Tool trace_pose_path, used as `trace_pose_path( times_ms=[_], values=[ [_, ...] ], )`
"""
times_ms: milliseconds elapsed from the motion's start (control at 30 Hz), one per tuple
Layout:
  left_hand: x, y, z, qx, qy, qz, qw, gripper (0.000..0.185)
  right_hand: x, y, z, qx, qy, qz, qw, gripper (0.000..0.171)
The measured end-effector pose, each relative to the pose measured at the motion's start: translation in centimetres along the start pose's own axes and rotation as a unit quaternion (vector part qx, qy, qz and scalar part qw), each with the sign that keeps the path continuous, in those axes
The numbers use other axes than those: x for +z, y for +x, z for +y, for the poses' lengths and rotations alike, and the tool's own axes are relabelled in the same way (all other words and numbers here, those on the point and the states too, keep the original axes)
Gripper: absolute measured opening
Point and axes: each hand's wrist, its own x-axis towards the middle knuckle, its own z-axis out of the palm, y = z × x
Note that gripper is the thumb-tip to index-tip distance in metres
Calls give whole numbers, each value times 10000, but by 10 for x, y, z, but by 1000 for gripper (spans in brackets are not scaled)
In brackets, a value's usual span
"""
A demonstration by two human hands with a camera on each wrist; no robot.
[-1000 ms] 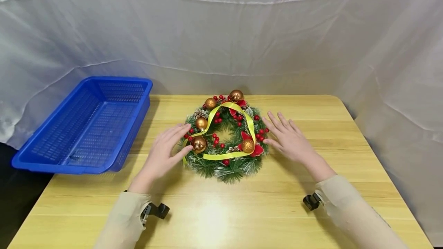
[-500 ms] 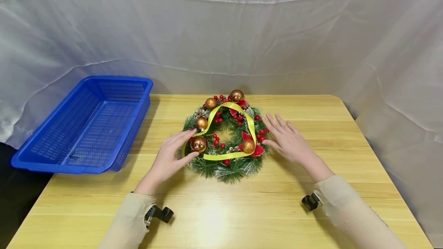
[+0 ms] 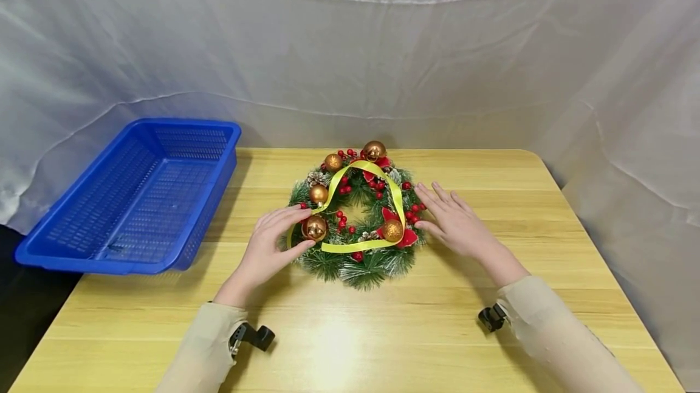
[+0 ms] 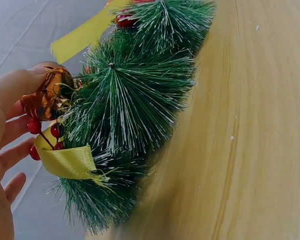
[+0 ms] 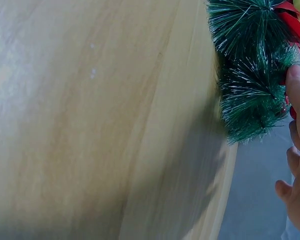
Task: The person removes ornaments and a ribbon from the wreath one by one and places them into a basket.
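Observation:
A round green wreath lies on the table, with pine tufts, red berries, pinecones and red flowers. A yellow ribbon loops loosely over it. My left hand is at the wreath's left side, thumb and fingertips pinching a shiny copper bauble; in the left wrist view the thumb lies against this bauble and the fingers reach behind it. My right hand rests at the right edge with fingers straight and spread, fingertips beside red berries. In the right wrist view its thumb touches the tufts.
A blue plastic basket with perforated walls stands at the left and juts past the edge of the wooden table. Grey cloth hangs behind and at the sides. More copper and gold baubles sit on the wreath.
My left hand has moved right, onto the copper bauble, and its thumb and fingers have drawn closer around it. The right hand and the wreath stay nearly where they were.

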Motion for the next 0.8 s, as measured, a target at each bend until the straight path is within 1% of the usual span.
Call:
trace_pose_path(
  times_ms=[133,267,667,800],
  values=[
    [1,1,-1,156,-54,125,9998,54,0,0,1,-9,-10,-15,10000,71],
    [3,1,-1,226,-101,195,9995,54,0,0,2,-12,-48,-9,10000,71],
    [0,6,5,321,-117,275,9990,52,-1,1,2,-44,-272,24,9996,72],
    [-2,7,7,267,-116,278,9992,52,-1,1,2,-61,-294,26,9995,72]
  ],
)
